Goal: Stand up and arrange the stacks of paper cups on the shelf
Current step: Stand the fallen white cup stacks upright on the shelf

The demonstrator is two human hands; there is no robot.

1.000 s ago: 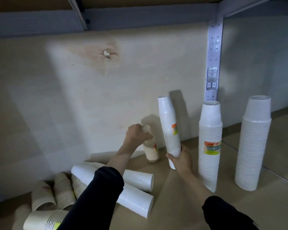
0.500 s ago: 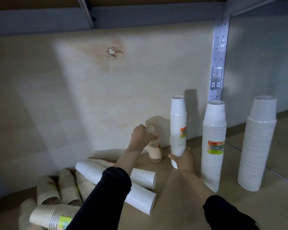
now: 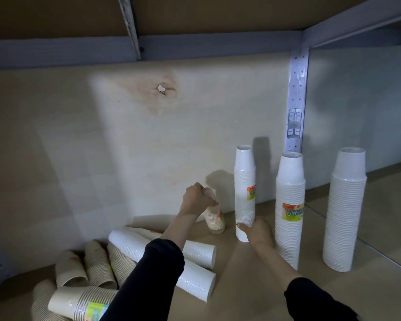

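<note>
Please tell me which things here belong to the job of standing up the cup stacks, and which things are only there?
Belong to the job:
left hand on short beige stack
right hand on narrow white stack
two standing white stacks
lying white stacks
lying beige stacks

Only there:
metal upright
back panel knot

I look into a shelf [image 3: 252, 293] with a tan, board-like floor. Behind it stands a pale back panel [image 3: 102, 158], lit in a bright patch while its left side lies in shadow. A brownish stain [image 3: 153, 93] with a small hole marks the panel. A grey beam [image 3: 56, 52] runs overhead, and a perforated grey post [image 3: 298, 93] stands at the right.
</note>
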